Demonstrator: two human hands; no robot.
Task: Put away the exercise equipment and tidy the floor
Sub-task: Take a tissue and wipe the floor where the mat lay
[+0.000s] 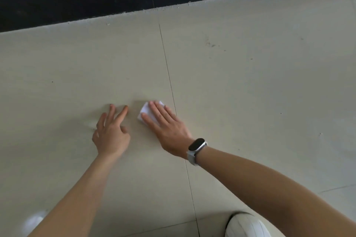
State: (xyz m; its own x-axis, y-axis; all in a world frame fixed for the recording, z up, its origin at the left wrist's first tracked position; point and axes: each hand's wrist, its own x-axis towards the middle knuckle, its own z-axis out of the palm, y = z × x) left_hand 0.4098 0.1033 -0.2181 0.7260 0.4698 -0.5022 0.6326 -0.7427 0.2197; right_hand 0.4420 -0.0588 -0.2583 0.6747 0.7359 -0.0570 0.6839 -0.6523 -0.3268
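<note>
A small folded white tissue (144,110) lies on the beige tiled floor (250,82). My right hand (166,128) rests flat on the tissue with straight fingers, pressing it to the tile; most of the tissue is hidden under the fingers. A dark smart band with a grey strap is on that wrist. My left hand (110,131) is just left of it, fingers spread, fingertips touching the bare floor, holding nothing. No exercise equipment is visible.
A black skirting strip (96,0) runs along the white wall at the top. A tile joint (167,67) runs down the middle. A white shoe (246,225) is at the bottom right. Small dark specks dot the floor at right.
</note>
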